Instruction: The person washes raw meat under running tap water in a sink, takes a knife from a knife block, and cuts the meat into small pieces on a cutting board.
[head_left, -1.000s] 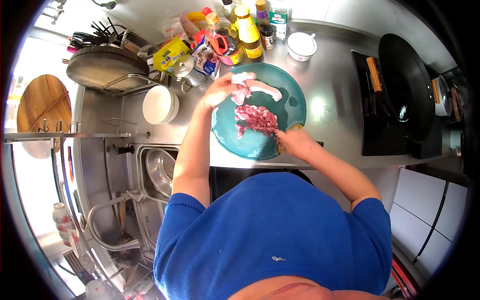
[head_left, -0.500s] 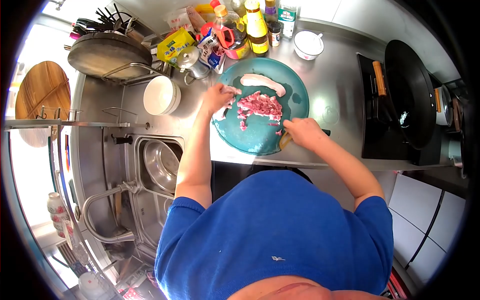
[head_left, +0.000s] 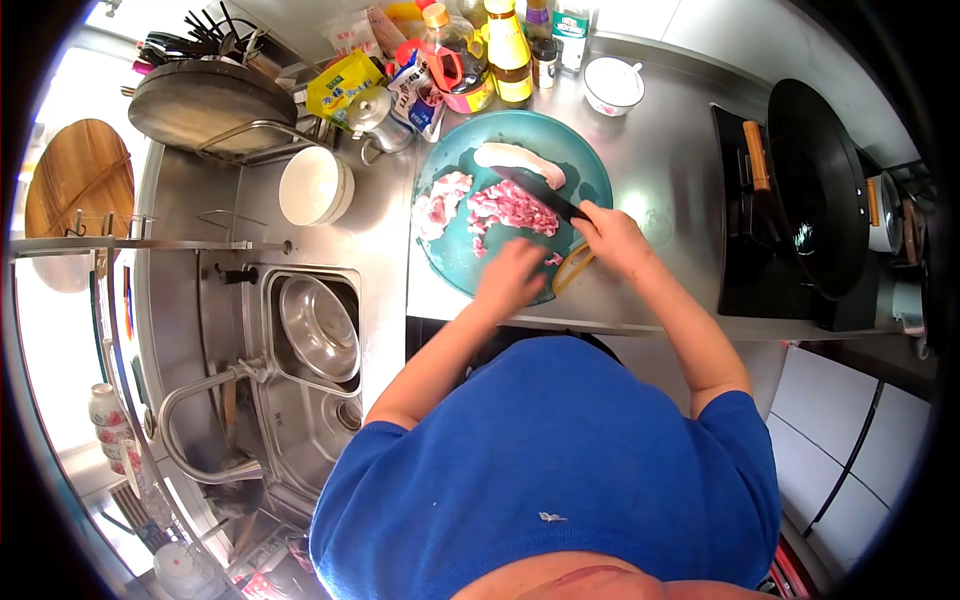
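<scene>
A round teal cutting board [head_left: 465, 262] lies on the counter. My right hand [head_left: 612, 238] is closed on the handle of a dark-bladed knife [head_left: 545, 195], whose blade slants over the cut red meat [head_left: 505, 208] in the board's middle. Behind it lies a long pale strip of meat [head_left: 520, 158], and to the left a heap of pale, fatty meat [head_left: 440, 205]. Just below the cut meat is my left hand [head_left: 515, 275], blurred by motion, its fingers unclear. The board's yellow handle [head_left: 572, 268] shows beside my right hand.
Bottles [head_left: 510, 55], seasoning bags and a metal pot [head_left: 378, 120] stand behind the board. A white bowl [head_left: 316, 187] is at left, above the sink [head_left: 300, 420]. A small bowl [head_left: 613, 86] stands at back right, with a black wok [head_left: 815, 190] on the stove further right.
My left hand has let go of the pale meat, now at the board's left, and moved right and nearer me. My right hand has raised the knife over the cut meat.
</scene>
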